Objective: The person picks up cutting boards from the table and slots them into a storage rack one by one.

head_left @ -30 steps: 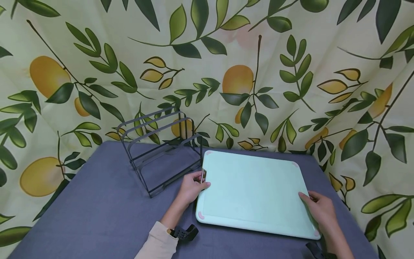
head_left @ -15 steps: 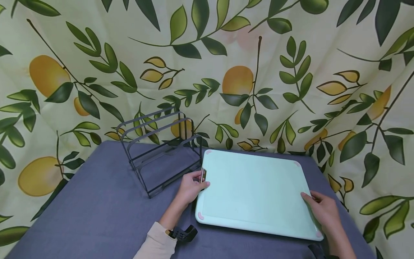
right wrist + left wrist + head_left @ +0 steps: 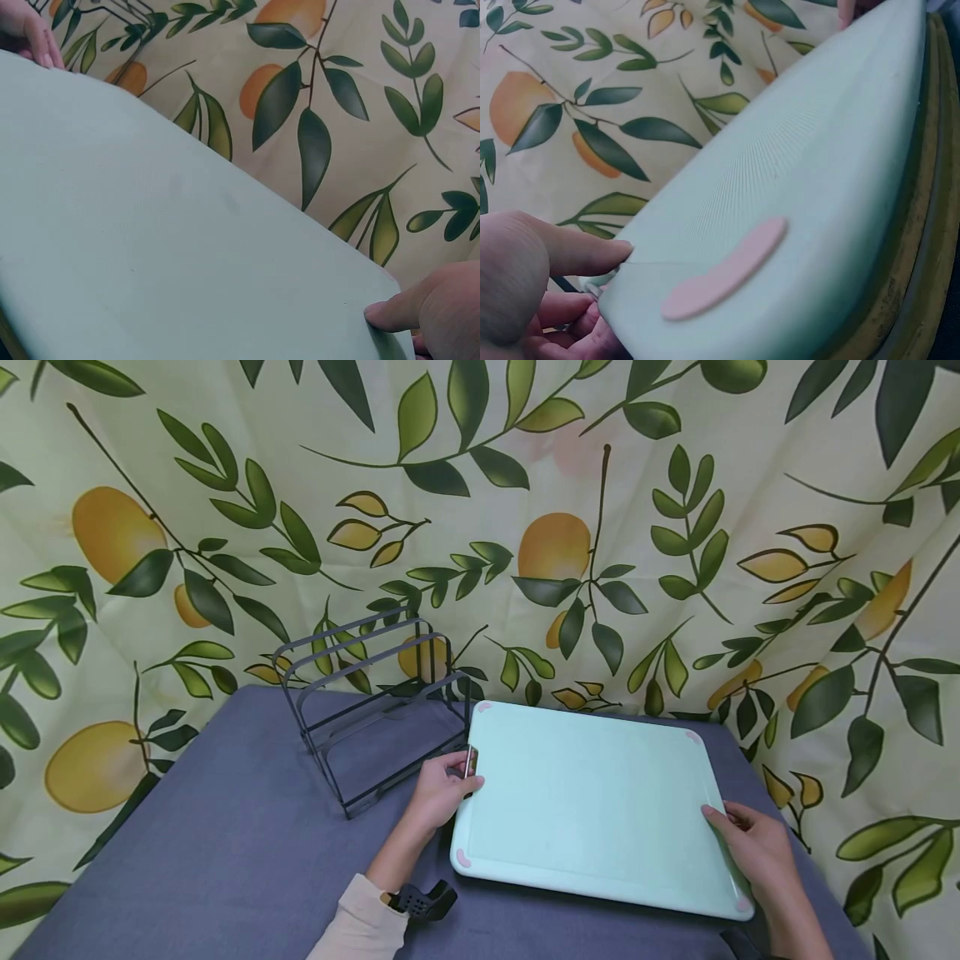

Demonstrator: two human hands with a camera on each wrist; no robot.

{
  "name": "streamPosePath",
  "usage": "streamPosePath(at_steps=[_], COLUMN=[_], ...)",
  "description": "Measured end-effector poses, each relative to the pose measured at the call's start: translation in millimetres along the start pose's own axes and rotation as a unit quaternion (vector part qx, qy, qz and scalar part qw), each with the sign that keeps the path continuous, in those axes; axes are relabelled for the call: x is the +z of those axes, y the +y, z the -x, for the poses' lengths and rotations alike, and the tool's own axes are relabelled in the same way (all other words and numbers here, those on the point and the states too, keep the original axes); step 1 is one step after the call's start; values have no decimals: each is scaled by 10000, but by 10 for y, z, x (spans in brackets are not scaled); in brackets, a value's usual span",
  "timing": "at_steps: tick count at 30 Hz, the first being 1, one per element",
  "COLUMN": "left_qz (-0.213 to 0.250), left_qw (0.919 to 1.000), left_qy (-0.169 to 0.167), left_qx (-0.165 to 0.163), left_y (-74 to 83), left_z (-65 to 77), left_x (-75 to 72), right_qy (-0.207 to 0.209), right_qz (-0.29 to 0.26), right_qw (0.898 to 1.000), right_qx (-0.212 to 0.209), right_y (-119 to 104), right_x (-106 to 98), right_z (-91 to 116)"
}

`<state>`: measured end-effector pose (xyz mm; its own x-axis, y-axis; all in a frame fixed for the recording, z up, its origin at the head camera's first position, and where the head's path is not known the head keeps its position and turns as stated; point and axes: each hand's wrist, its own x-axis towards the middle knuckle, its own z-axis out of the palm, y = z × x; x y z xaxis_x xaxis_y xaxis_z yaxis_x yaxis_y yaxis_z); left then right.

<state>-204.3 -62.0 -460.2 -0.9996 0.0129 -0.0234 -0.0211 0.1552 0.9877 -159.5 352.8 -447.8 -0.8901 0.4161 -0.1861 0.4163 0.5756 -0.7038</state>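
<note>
A mint-green cutting board (image 3: 592, 810) with pink corner pads lies in front of me, its far edge near the back of the table. My left hand (image 3: 441, 792) pinches its left edge beside a small metal handle piece (image 3: 470, 762), thumb on top and fingers below. On the right edge, my right hand (image 3: 753, 843) grips in the same way, thumb over the face. The left wrist view shows the pink corner pad (image 3: 727, 274) up close, and brownish board edges (image 3: 922, 225) beneath the mint one. Fingers under the board are mostly hidden.
A black wire rack (image 3: 375, 718) with several upright bars stands to the left, close to the board's far left corner. Blue-grey cloth (image 3: 225, 827) covers the table. Behind hangs a curtain (image 3: 480, 527) printed with leaves and fruit.
The board has risen slightly in view at its far left corner and grown a little larger. Its right side and my right hand have shifted slightly right. The rack stays put.
</note>
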Motion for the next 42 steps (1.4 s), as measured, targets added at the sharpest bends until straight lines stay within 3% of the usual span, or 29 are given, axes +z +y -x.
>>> streamPosePath(at_steps=[42], left_qz=[-89], left_qw=[9997], left_qy=[134], left_qx=[190], left_y=[271], left_z=[90], left_x=[-142], right_qy=[309], right_qz=[141], right_qw=[9993], right_qx=[-164], right_y=[-184], right_x=[-121], right_z=[132])
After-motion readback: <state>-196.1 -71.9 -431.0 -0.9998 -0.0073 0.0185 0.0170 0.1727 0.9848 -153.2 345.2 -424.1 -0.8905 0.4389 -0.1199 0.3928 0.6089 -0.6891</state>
